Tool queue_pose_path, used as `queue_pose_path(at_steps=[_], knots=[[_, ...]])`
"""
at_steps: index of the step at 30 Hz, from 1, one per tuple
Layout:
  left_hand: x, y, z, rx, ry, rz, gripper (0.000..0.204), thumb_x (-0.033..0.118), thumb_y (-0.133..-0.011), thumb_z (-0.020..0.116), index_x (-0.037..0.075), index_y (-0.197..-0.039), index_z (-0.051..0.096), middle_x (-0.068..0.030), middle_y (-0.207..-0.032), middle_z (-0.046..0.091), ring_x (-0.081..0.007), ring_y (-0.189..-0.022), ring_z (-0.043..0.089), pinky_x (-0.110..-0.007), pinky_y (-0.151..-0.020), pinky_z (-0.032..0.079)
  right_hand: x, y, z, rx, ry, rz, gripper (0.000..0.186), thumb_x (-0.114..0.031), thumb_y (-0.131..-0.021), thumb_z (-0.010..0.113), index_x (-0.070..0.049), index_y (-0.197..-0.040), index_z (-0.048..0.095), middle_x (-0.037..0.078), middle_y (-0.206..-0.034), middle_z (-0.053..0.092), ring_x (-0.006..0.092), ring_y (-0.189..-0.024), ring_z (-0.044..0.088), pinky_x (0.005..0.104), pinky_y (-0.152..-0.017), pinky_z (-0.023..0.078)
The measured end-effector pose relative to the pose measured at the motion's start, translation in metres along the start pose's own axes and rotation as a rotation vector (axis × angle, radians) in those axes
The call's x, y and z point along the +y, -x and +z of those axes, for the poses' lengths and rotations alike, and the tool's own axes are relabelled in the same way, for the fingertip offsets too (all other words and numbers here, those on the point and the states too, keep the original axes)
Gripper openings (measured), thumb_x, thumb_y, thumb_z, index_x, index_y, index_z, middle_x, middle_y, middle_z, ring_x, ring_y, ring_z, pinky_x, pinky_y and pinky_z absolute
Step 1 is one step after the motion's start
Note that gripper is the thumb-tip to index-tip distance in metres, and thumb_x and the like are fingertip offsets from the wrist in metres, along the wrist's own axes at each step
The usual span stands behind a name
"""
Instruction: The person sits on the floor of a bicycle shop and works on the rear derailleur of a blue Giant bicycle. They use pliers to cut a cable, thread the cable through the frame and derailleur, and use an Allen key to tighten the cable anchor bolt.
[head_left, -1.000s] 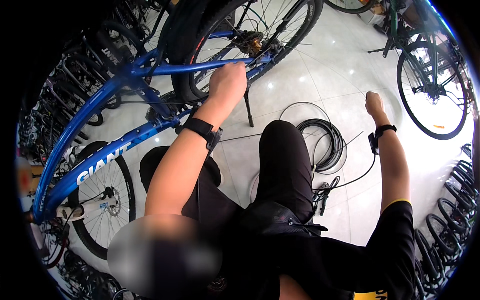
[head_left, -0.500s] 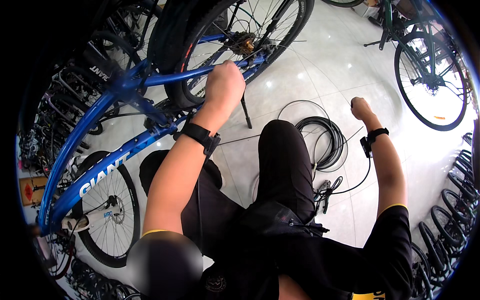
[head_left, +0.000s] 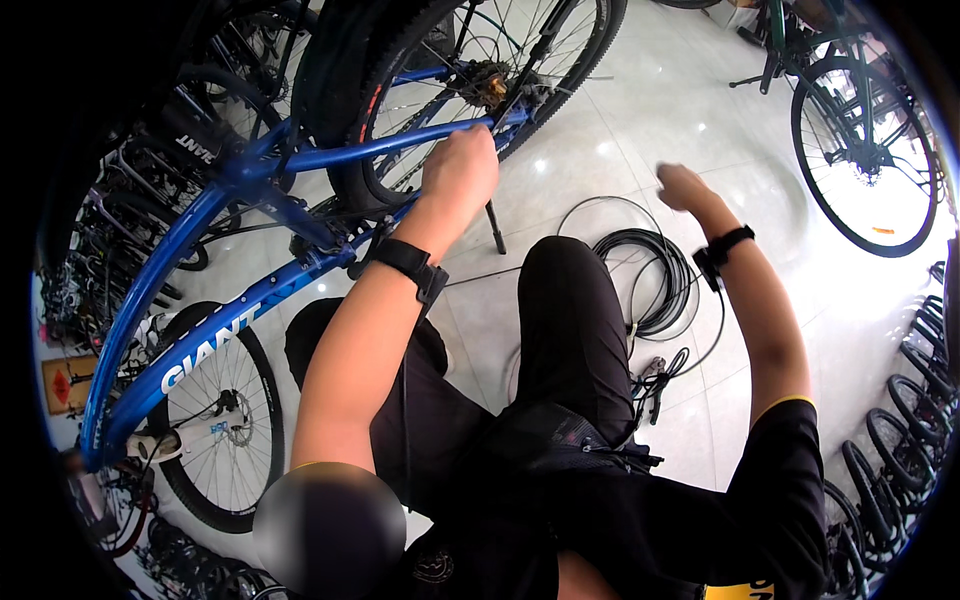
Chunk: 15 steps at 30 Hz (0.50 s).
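My left hand [head_left: 459, 172] is closed at the chainstay [head_left: 357, 153] of a blue bicycle, below its rear cassette [head_left: 489, 85]; what its fingers grip is hidden. The bike's rear tyre [head_left: 588, 65] stands beyond them, and a kickstand [head_left: 496, 228] hangs down. Out over the floor to the right, my right hand [head_left: 680, 188] is closed on the end of a thin, faintly visible wire running from the rear wheel's hub area. Beneath that hand lie a coil of black cable [head_left: 660, 290] and a tangle of cable with a black lever [head_left: 655, 390].
Rows of bicycles [head_left: 150, 240] crowd the left, and a line of tyres [head_left: 880, 465] runs along the lower right. A dark green bicycle [head_left: 865, 150] stands at the upper right. The blue bike's front wheel [head_left: 225, 490] is at lower left, near a cardboard box [head_left: 65, 385] on glossy floor tiles [head_left: 700, 130].
My right hand has moved left and slightly up, closer to the rear wheel. My left hand stays at the chainstay, shifted very slightly right.
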<state>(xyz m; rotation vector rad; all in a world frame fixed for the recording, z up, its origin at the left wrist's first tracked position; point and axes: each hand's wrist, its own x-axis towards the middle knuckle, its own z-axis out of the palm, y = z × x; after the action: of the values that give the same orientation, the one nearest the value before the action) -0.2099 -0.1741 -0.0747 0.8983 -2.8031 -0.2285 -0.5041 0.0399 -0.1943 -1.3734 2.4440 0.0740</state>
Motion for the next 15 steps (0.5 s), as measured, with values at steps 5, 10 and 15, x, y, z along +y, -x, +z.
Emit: queue_pose_path(at_steps=[5,10,15], knots=[[-0.003,-0.015,0.014,0.034,0.083,0.004,0.020,0.015,-0.090,0.053,-0.004,-0.085,0.060,-0.0261,-0.074,0.064,-0.0403,-0.073,0.065,-0.047,-0.067,0.053,-0.126,-0.029,-0.052,0.482,-0.482,-0.461,0.059,-0.020,-0.084,0.065,-0.007,-0.136,0.040,0.024,-0.123,0.052,0.0401,-0.110,0.054,0.0427,-0.094,0.045],[0.002,-0.035,0.025,0.045,0.217,-0.041,0.026,0.017,-0.092,0.051,-0.006,-0.084,0.059,-0.0270,-0.074,0.064,-0.0422,-0.074,0.065,-0.047,-0.069,0.053,-0.181,-0.063,-0.068,0.733,-0.622,-0.486,0.032,-0.013,-0.085,0.062,-0.009,-0.116,0.061,0.018,-0.110,0.058,0.0376,-0.097,0.057,0.0430,-0.087,0.047],[0.007,-0.038,0.036,0.169,0.213,-0.032,0.029,0.017,-0.093,0.048,-0.009,-0.084,0.058,-0.0241,-0.067,0.064,-0.0365,-0.060,0.066,-0.042,-0.063,0.055,-0.181,-0.076,-0.067,0.832,-0.488,-0.486,0.020,-0.012,-0.081,0.062,-0.007,-0.100,0.069,0.013,-0.096,0.063,0.0350,-0.096,0.057,0.0416,-0.086,0.047]])
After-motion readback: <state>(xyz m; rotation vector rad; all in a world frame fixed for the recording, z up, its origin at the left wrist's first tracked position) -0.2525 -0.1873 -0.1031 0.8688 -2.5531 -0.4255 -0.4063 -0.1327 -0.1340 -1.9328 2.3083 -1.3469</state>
